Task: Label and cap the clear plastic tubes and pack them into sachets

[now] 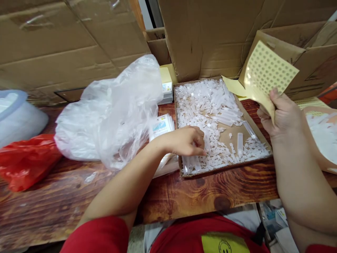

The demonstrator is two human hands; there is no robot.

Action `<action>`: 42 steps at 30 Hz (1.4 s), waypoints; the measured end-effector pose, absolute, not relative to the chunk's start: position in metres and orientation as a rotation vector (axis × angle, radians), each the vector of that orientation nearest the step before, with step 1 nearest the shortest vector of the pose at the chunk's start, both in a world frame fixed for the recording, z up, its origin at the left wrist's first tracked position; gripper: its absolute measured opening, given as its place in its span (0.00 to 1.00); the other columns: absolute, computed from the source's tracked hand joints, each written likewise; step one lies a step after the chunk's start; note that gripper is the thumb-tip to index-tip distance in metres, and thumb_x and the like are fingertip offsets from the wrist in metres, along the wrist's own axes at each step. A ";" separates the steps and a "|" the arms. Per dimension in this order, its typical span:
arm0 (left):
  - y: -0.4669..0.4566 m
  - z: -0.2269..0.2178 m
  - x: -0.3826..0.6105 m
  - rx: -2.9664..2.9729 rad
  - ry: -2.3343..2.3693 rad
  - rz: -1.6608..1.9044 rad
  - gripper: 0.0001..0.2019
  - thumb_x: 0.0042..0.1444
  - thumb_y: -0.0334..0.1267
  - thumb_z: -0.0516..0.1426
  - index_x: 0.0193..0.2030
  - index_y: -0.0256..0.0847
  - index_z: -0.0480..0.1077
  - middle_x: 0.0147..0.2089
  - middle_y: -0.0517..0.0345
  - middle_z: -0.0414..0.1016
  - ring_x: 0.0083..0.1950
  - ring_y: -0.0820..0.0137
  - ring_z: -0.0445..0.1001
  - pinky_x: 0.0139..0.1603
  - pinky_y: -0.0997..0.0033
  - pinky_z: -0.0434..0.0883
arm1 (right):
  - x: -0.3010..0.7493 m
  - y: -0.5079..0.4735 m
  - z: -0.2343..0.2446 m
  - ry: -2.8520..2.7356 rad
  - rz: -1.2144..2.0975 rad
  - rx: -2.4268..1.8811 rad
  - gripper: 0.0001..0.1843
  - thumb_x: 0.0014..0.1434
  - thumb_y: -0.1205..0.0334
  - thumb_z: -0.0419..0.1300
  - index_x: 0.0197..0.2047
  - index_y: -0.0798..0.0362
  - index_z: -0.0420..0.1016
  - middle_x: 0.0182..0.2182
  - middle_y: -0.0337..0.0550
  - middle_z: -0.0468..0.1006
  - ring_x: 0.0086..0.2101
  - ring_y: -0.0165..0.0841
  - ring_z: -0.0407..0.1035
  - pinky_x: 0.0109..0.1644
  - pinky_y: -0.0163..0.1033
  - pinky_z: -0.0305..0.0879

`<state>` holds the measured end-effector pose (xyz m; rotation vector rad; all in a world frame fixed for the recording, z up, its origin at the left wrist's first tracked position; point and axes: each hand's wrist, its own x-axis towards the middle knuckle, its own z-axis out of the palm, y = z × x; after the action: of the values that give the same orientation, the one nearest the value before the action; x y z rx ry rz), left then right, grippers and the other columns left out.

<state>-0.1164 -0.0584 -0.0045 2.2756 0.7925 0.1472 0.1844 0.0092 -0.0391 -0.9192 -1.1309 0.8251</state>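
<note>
My left hand reaches into a shallow cardboard tray filled with small clear plastic tubes and caps. Its fingers are curled and pinched down among the tubes at the tray's near left part; what they grip is hidden. My right hand is raised to the right of the tray, closed on a yellow sticker sheet dotted with small round labels, held upright and bent.
A big crumpled clear plastic bag lies left of the tray on the wooden table. A red bag and a white tub sit far left. Cardboard boxes wall the back. Another tray is at right.
</note>
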 end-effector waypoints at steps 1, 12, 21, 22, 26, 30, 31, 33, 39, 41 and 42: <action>-0.058 -0.004 -0.116 2.269 0.789 0.141 0.09 0.57 0.40 0.65 0.29 0.40 0.82 0.31 0.55 0.77 0.38 0.68 0.72 0.44 0.66 0.68 | 0.182 0.009 -0.040 -1.091 0.810 -0.915 0.14 0.53 0.44 0.71 0.34 0.42 0.75 0.28 0.37 0.79 0.28 0.35 0.71 0.35 0.46 0.71; -0.064 -0.001 -0.101 1.517 0.757 0.894 0.23 0.50 0.47 0.71 0.50 0.41 0.77 0.55 0.48 0.81 0.58 0.54 0.78 0.60 0.55 0.73 | 0.133 -0.050 -0.030 -1.353 0.748 -0.926 0.12 0.53 0.48 0.76 0.36 0.45 0.84 0.31 0.38 0.83 0.29 0.32 0.75 0.31 0.38 0.74; -0.078 -0.023 -0.066 1.001 0.770 1.171 0.30 0.44 0.36 0.73 0.56 0.41 0.75 0.60 0.45 0.80 0.64 0.46 0.76 0.67 0.45 0.72 | 0.129 -0.058 -0.028 -1.529 0.382 -0.926 0.11 0.62 0.52 0.70 0.47 0.43 0.81 0.32 0.38 0.78 0.30 0.32 0.72 0.31 0.38 0.71; -0.079 -0.022 -0.065 0.989 0.781 1.208 0.31 0.44 0.36 0.72 0.58 0.42 0.74 0.60 0.45 0.80 0.64 0.46 0.76 0.67 0.44 0.72 | 0.130 -0.058 -0.026 -1.541 0.245 -0.916 0.14 0.61 0.54 0.70 0.51 0.42 0.79 0.35 0.40 0.78 0.33 0.33 0.72 0.33 0.40 0.72; -0.082 -0.015 -0.062 0.957 0.790 1.278 0.34 0.46 0.35 0.69 0.63 0.43 0.71 0.58 0.47 0.82 0.64 0.48 0.76 0.67 0.45 0.71 | 0.128 -0.067 -0.017 -1.761 -0.293 -0.774 0.14 0.58 0.62 0.73 0.47 0.44 0.79 0.38 0.44 0.77 0.40 0.39 0.74 0.41 0.46 0.73; -0.085 -0.011 -0.059 0.923 0.780 1.296 0.33 0.47 0.35 0.69 0.63 0.42 0.71 0.54 0.49 0.83 0.62 0.51 0.78 0.66 0.48 0.72 | 0.119 -0.076 -0.017 -1.950 -0.325 -0.669 0.10 0.60 0.67 0.69 0.45 0.45 0.80 0.35 0.41 0.81 0.35 0.37 0.76 0.39 0.46 0.72; -0.085 -0.011 -0.059 0.914 0.781 1.295 0.33 0.47 0.35 0.69 0.63 0.42 0.71 0.54 0.48 0.83 0.62 0.51 0.78 0.65 0.48 0.73 | 0.118 -0.077 -0.018 -1.954 -0.296 -0.674 0.10 0.61 0.68 0.68 0.45 0.45 0.80 0.35 0.41 0.82 0.35 0.37 0.76 0.39 0.45 0.73; -0.085 -0.011 -0.059 0.906 0.791 1.294 0.33 0.47 0.36 0.70 0.62 0.42 0.72 0.54 0.49 0.83 0.61 0.51 0.79 0.64 0.49 0.74 | 0.115 -0.077 -0.020 -1.933 -0.238 -0.688 0.10 0.61 0.69 0.67 0.45 0.46 0.81 0.35 0.41 0.84 0.35 0.37 0.78 0.40 0.45 0.75; -0.085 -0.011 -0.061 0.919 0.863 1.290 0.27 0.45 0.37 0.71 0.54 0.42 0.77 0.49 0.52 0.85 0.62 0.53 0.78 0.65 0.50 0.73 | 0.108 -0.082 -0.023 -1.808 -0.025 -0.761 0.13 0.60 0.69 0.67 0.42 0.39 0.84 0.38 0.39 0.86 0.37 0.39 0.81 0.45 0.48 0.80; -0.086 -0.010 -0.060 0.923 0.883 1.295 0.23 0.46 0.37 0.71 0.51 0.41 0.78 0.47 0.53 0.85 0.62 0.54 0.78 0.66 0.51 0.73 | 0.105 -0.084 -0.022 -1.743 0.047 -0.800 0.12 0.59 0.68 0.67 0.40 0.39 0.84 0.37 0.38 0.87 0.36 0.39 0.81 0.45 0.49 0.81; -0.087 -0.010 -0.060 0.925 0.887 1.301 0.22 0.45 0.37 0.71 0.50 0.41 0.79 0.47 0.53 0.85 0.62 0.54 0.78 0.66 0.52 0.73 | 0.104 -0.085 -0.022 -1.710 0.082 -0.815 0.11 0.59 0.68 0.68 0.38 0.39 0.84 0.37 0.39 0.87 0.36 0.40 0.81 0.45 0.50 0.81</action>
<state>-0.0599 -0.0872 -0.0098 0.9251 0.8873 1.3007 0.1039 -0.0853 -0.0220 -0.8152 -1.7102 0.0821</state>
